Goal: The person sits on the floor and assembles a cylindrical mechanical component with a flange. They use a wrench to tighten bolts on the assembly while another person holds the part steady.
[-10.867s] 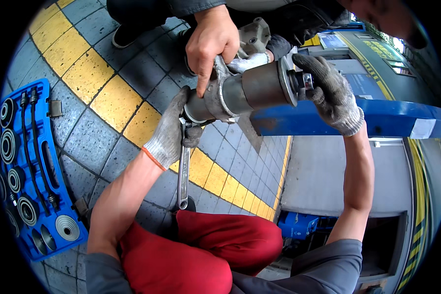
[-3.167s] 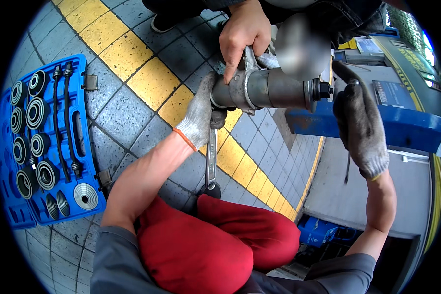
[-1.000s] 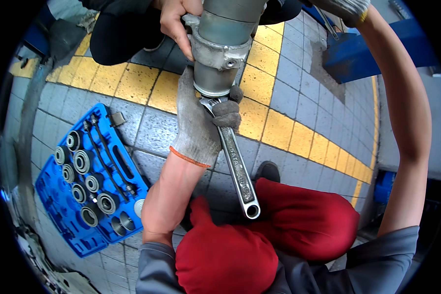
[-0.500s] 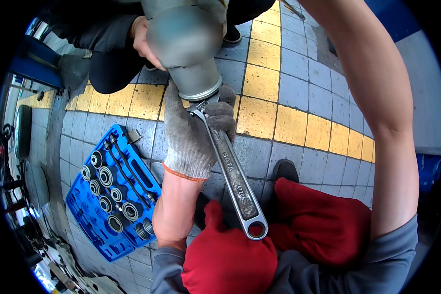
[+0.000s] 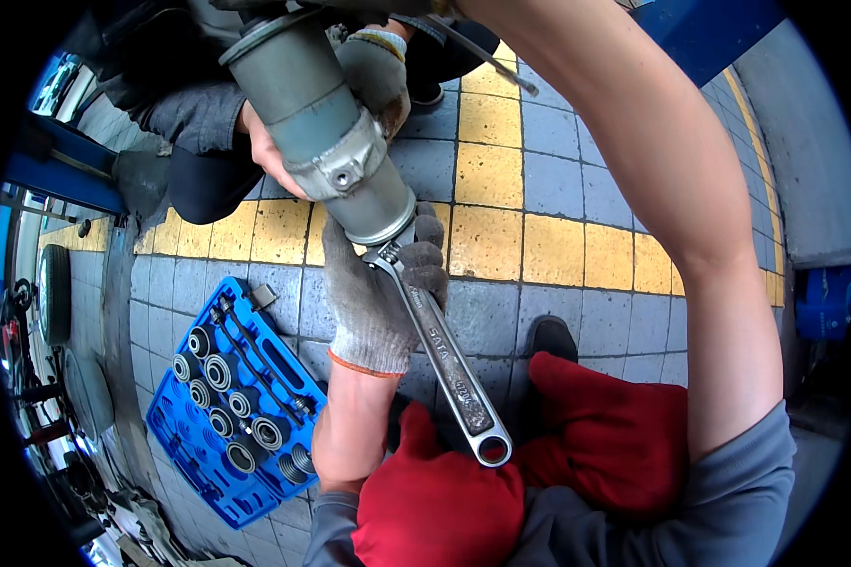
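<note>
My left hand [image 5: 373, 298], in a grey knitted glove with an orange-edged cuff, is closed round the head end of a large adjustable wrench [image 5: 456, 383]. The wrench's handle slants down to the right towards my red-clad knee. Its jaws are at the lower end of a grey metal cylinder [image 5: 298, 104] with a pale collar [image 5: 338, 163] round it; the fingers partly hide the contact. A co-worker's bare hand [image 5: 272, 156] touches the cylinder from the left, and a gloved hand [image 5: 378, 76] is on its right side. My right forearm [image 5: 633, 123] reaches up past the top edge, its hand out of sight.
A blue tool case [image 5: 175, 430] lies open on the tiled floor at left, holding several round sockets or adapters and two dark rods. A thin metal rod [image 5: 487, 59] juts out beside my right forearm. A tyre [image 5: 55, 293] stands far left; a blue lift part [image 5: 61, 163] is above it.
The view has shifted, and more of the cylinder, its collar and the co-worker's gloved hand now show. The cylinder leans more to the left. My left hand keeps hold of the wrench.
</note>
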A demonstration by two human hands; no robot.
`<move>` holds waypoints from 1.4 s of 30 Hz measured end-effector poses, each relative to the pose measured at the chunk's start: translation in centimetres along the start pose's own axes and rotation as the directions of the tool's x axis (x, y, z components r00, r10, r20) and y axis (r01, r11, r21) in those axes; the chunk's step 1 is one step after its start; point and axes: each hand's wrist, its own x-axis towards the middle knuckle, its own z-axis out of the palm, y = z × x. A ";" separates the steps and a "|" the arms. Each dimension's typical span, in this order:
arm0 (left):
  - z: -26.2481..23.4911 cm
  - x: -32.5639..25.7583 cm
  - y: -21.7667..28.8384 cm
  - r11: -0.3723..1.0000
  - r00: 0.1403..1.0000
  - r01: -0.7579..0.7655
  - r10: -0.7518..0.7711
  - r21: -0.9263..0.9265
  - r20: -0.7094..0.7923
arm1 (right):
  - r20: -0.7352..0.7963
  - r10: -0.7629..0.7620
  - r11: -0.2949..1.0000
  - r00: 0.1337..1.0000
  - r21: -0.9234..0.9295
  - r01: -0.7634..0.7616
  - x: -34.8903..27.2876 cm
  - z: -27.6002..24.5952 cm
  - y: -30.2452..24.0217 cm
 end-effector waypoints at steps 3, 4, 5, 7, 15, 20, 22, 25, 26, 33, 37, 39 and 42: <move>-1.1 -1.5 0.4 0.999 0.999 -0.051 0.050 -0.017 -0.018 | -0.008 0.048 0.985 0.999 0.164 -0.046 -1.1 0.8 -2.6; -0.9 -0.5 -0.4 0.999 1.000 -0.008 0.008 -0.040 0.009 | 0.037 0.137 0.977 0.990 0.160 -0.142 -2.5 -1.0 -3.3; -1.0 -0.5 -0.6 0.999 1.000 -0.012 0.013 -0.052 0.007 | 0.072 0.201 0.957 0.977 0.198 -0.211 -3.5 -1.7 -4.1; -1.5 -0.1 -1.1 0.999 0.998 -0.052 0.053 -0.012 0.044 | 0.073 0.337 0.876 0.939 0.340 -0.341 -4.7 -2.0 -6.1; 1.0 -0.2 -1.5 0.983 0.993 -0.119 0.117 0.137 0.023 | -0.107 0.557 0.796 0.824 0.353 -0.492 -4.7 -2.6 -7.8; 2.3 -0.5 -1.8 0.984 0.990 -0.137 0.137 0.116 0.007 | -0.136 0.431 0.671 0.892 0.709 -0.217 -4.9 -1.3 -4.3; 2.5 -0.5 -1.7 0.978 0.987 -0.163 0.159 0.134 0.034 | -0.076 0.472 0.613 0.878 0.744 -0.265 -4.5 -2.2 -4.2; 3.2 -0.2 -1.7 0.966 0.980 -0.201 0.199 0.163 0.026 | -0.160 0.377 0.812 0.912 0.530 -0.243 -5.1 -2.7 -1.9; 3.2 -0.2 -1.6 0.965 0.980 -0.201 0.199 0.166 0.031 | -0.202 0.268 0.961 0.942 0.126 -0.247 -5.9 -3.1 0.1; 3.3 0.2 -1.3 0.944 0.968 -0.252 0.249 0.213 0.039 | -0.243 -0.191 0.900 0.951 -0.431 0.071 -6.5 -3.5 1.6; 3.2 -0.3 -0.7 0.941 0.967 -0.255 0.253 0.222 0.037 | -0.144 0.479 0.840 0.866 0.360 -0.405 -7.2 -3.7 -0.8; 3.1 -0.4 -0.5 0.933 0.964 -0.264 0.252 0.246 0.080 | -0.340 0.114 0.983 0.934 -0.099 -0.156 -8.5 -3.1 -0.1; 3.4 -0.9 0.1 0.916 0.964 -0.266 0.263 0.301 0.050 | -0.179 0.451 0.733 0.874 0.632 -0.249 -9.5 -2.3 -2.9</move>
